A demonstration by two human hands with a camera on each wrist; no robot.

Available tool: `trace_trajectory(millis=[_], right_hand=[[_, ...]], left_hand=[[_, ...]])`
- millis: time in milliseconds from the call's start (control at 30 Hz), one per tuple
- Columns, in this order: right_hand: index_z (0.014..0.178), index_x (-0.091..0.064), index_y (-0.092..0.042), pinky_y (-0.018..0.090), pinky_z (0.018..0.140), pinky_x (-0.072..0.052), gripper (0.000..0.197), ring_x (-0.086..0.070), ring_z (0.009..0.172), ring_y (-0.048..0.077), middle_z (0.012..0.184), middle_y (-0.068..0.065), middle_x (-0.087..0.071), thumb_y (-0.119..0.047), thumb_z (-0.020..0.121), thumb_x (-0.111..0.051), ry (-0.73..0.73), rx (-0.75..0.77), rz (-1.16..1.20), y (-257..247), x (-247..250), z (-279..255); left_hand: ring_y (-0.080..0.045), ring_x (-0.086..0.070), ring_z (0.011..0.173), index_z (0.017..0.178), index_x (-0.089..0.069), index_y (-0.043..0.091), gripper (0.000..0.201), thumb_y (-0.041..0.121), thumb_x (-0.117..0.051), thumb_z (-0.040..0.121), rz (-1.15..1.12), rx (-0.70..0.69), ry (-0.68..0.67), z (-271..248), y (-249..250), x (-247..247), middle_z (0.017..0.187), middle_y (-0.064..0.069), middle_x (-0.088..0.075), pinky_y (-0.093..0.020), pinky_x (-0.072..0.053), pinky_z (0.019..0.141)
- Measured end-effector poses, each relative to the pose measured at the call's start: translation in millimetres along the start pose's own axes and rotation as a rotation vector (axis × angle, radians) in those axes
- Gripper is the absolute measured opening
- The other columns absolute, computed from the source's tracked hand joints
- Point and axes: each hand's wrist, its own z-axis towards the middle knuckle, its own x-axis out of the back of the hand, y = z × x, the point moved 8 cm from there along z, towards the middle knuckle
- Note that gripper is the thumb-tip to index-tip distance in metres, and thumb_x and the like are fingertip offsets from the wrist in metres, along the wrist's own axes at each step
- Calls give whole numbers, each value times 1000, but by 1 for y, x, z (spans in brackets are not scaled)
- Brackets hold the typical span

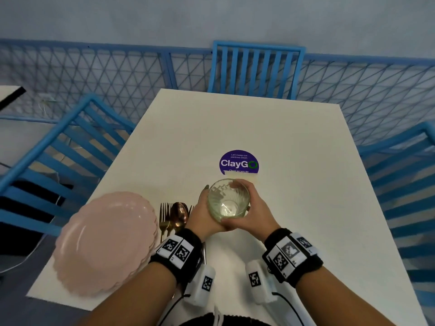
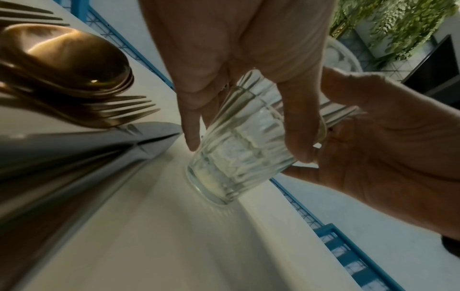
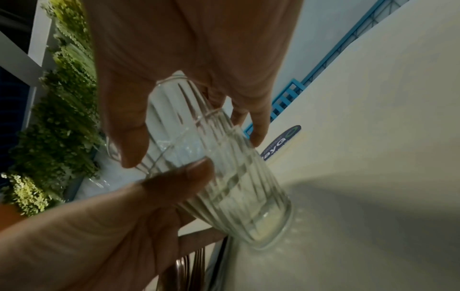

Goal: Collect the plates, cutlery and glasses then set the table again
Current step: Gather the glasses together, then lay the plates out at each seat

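Observation:
Both hands wrap a ribbed clear glass (image 1: 228, 201) near the table's middle front; the wrist views show more than one rim, so glasses are nested in it. My left hand (image 1: 200, 217) grips its left side and my right hand (image 1: 249, 212) its right side. In the left wrist view the glass (image 2: 239, 149) has its base at the table top, between the left hand (image 2: 224, 49) and the right hand (image 2: 385, 137). The right wrist view shows the glass (image 3: 236, 187) under the right hand (image 3: 186, 49). A stack of pink scalloped plates (image 1: 106, 241) lies left of gold cutlery (image 1: 174, 217).
The white table (image 1: 259, 128) carries a purple round sticker (image 1: 238, 162) just beyond the glass. Blue slatted chairs (image 1: 255, 69) stand at the far end and both sides, with a blue mesh fence behind. Spoons (image 2: 69, 59), forks (image 2: 129, 110) and knives (image 2: 99, 141) lie beside my left wrist.

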Motion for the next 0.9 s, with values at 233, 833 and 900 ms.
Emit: trace_trajectory(millis=[233,833,900], right_hand=[[135,-35,-18,23,105,-41,99,-47,114,4,131,-2,-47,-18,51,-88,29,-30,-70,3,-1,-6],[114,-57,-12,22,90,-49,29,-60,96,15,110,4,-61,-21,87,-60,-204,-34,-520,-36,-153,9],[116,-57,-11,22,85,-49,30,-62,96,16,110,5,-65,-25,89,-58,-330,-155,-589,-17,-173,10]], left_hand=[[-18,-51,121,143,-20,12,106,4,-85,59,-35,-56,-55,-18,7,3,125,1,-47,-30,-47,101],[-38,-36,130,136,-36,-5,54,8,-57,89,547,307,330,-56,-112,258,142,-26,-33,-40,-30,108],[-42,-33,132,141,-23,-6,62,11,-55,90,565,458,296,-70,-142,274,147,-27,-22,-43,-30,109]])
